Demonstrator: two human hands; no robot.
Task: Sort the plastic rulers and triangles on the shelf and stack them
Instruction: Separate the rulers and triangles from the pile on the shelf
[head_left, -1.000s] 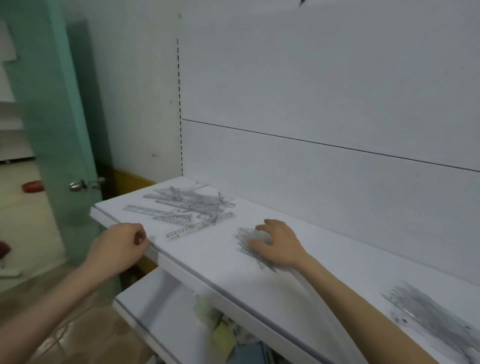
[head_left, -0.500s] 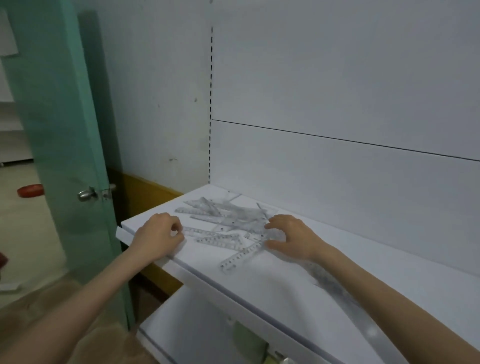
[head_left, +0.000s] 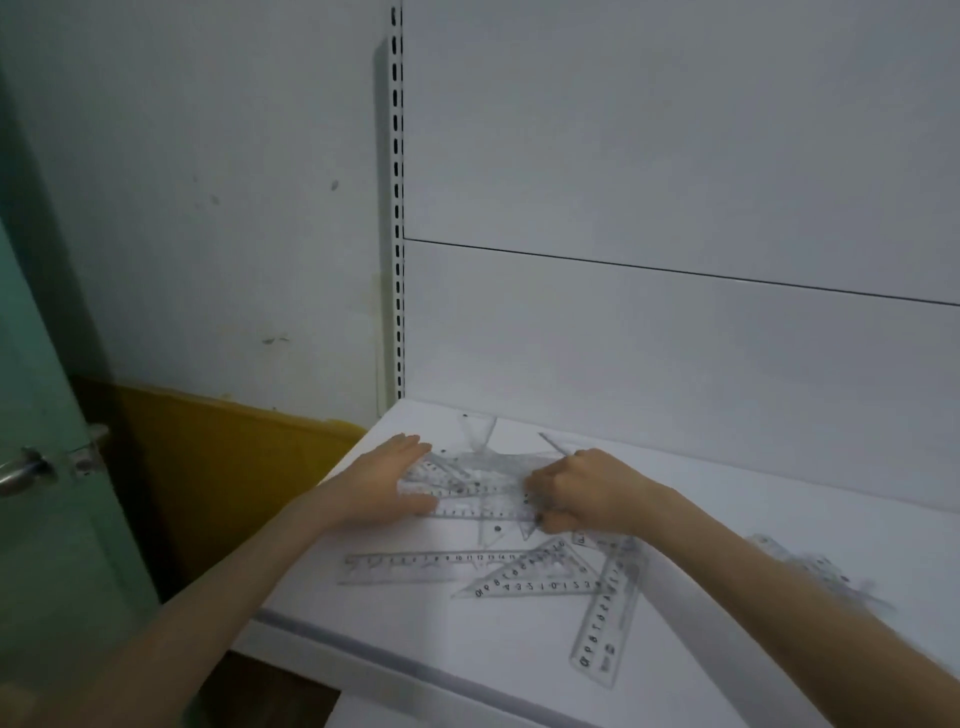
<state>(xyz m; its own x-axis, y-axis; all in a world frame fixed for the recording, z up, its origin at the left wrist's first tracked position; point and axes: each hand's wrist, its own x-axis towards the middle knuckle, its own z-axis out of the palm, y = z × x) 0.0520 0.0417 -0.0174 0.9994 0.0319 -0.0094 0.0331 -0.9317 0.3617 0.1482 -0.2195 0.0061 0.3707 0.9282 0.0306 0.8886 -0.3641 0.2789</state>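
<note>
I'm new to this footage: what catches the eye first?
On the white shelf the left hand presses flat against one end of a bundle of clear rulers while the right hand grips the other end. Nearer the front edge lie a loose ruler, a triangle and a slanted ruler.

Left hand (head_left: 387, 483) leaves shelf (head_left: 415, 639) edge, now flat against ruler pile (head_left: 478, 486); right hand (head_left: 582, 491) now curls, gripping the pile's right end.

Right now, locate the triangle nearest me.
Head view: the triangle lies on the shelf, just nearer than the right hand, between the level ruler and slanted ruler.
</note>
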